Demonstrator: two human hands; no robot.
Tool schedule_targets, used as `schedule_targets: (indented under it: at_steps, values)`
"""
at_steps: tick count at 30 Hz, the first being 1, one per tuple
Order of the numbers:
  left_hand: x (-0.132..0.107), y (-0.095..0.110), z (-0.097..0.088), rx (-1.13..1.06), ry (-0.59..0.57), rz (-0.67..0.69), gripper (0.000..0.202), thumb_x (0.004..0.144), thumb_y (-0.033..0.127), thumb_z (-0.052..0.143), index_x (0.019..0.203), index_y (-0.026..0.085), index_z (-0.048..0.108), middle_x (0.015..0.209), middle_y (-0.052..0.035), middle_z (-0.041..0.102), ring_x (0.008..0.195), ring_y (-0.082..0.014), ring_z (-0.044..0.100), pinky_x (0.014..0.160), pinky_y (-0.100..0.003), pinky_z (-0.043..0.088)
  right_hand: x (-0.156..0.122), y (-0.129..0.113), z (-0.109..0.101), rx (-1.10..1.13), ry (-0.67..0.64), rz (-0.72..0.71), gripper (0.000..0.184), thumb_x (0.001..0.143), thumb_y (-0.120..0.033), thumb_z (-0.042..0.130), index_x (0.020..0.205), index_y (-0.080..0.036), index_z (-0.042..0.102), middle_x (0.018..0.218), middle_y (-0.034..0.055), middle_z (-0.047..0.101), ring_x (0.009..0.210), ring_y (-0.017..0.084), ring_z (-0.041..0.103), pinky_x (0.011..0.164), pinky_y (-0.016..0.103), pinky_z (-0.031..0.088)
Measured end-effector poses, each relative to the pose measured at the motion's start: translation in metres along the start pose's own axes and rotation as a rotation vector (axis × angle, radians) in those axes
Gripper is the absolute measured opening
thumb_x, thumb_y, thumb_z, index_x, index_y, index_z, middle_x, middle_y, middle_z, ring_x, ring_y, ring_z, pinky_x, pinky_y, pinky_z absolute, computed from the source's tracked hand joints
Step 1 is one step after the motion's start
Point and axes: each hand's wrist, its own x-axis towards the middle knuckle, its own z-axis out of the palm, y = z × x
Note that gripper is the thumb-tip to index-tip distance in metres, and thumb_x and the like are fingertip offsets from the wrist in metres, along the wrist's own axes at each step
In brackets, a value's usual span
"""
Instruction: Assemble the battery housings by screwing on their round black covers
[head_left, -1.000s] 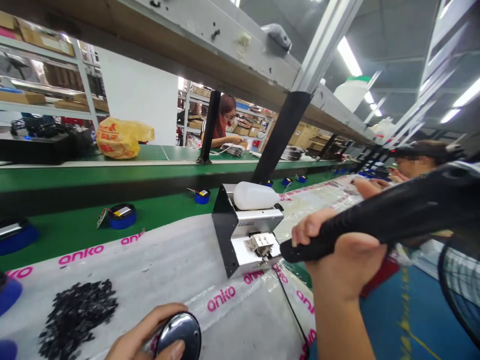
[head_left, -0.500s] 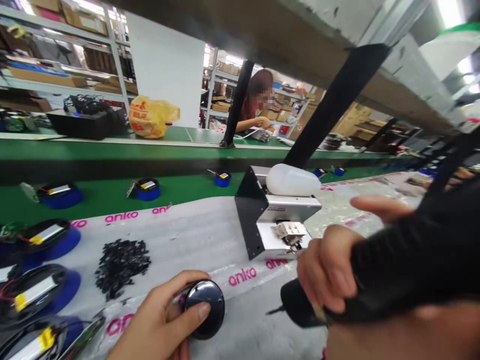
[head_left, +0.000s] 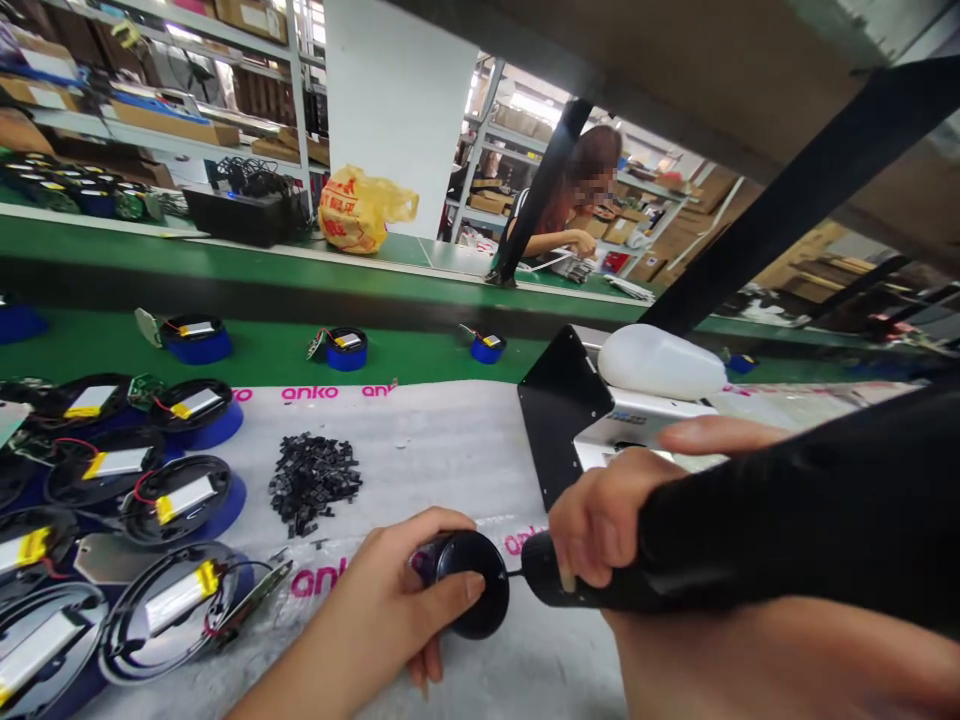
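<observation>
My left hand (head_left: 409, 600) is closed round a glossy black round part (head_left: 484, 605), its thumb pressed on the flat face. A black electric screwdriver (head_left: 697, 540) lies in my right hand (head_left: 611, 520), fingers wrapped about its front end. The thin bit reaches the right edge of the round part; whether it sits in a screw I cannot tell. Left of my hands is a pile of small black pieces (head_left: 315, 480) on white foam sheeting (head_left: 442, 440). Behind the screwdriver stands a black and silver screw feeder-like machine (head_left: 559, 400), partly hidden, with a white plastic bottle (head_left: 660, 360) lying on top.
Several blue-and-black round housings (head_left: 180, 500) with batteries and wires crowd the left side. More stand along the green belt (head_left: 420, 365). A slanted black post (head_left: 795, 220) and an overhead shelf cross the upper right. Across the bench, a person (head_left: 555, 235) works near a yellow bag (head_left: 364, 210).
The screwdriver bit and the black round part, apart before, now meet at the part's right edge. The camera view has shifted left, showing more housings.
</observation>
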Motion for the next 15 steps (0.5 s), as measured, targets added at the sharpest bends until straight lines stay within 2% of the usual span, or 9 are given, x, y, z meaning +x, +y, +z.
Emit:
schedule_targets:
  at_steps: [3,8,13,15]
  values:
    - [-0.001,0.002,0.001,0.004,0.002,0.009,0.028,0.085,0.036,0.068,0.108,0.020,0.065,0.054,0.0062,0.058,0.035,-0.0072,0.051,0.034,-0.013,0.041,-0.004,0.004,0.003,0.059,-0.006,0.035,0.046,0.081,-0.067,0.073,0.099,-0.025,0.066,0.055,-0.0038,0.061,0.037,0.017,0.055,0.034,0.029,0.048]
    - [-0.002,0.002,0.002,-0.003,0.016,0.018,0.022,0.085,0.031,0.068,0.103,0.020,0.066,0.055,0.0068,0.058,0.034,-0.0062,0.049,0.033,-0.013,0.039,-0.013,0.007,-0.001,0.077,-0.127,-0.003,0.028,0.095,-0.052,0.066,0.107,-0.026,0.065,0.058,-0.0030,0.064,0.040,0.016,0.058,0.038,0.028,0.051]
    - [-0.002,0.002,0.001,0.000,0.020,0.008,0.019,0.084,0.031,0.068,0.101,0.021,0.067,0.061,0.0052,0.063,0.034,-0.0058,0.050,0.032,-0.013,0.039,-0.012,0.010,0.001,0.047,0.012,0.040,0.038,0.087,-0.060,0.071,0.103,-0.026,0.066,0.055,-0.0036,0.061,0.038,0.016,0.054,0.038,0.029,0.051]
    - [-0.001,0.004,0.001,0.005,0.014,-0.003,0.020,0.083,0.032,0.068,0.100,0.022,0.067,0.060,0.0053,0.063,0.033,-0.0059,0.050,0.031,-0.012,0.038,-0.009,0.009,0.003,0.061,0.011,0.073,0.039,0.085,-0.061,0.073,0.099,-0.025,0.068,0.054,-0.0033,0.060,0.037,0.016,0.054,0.037,0.029,0.050]
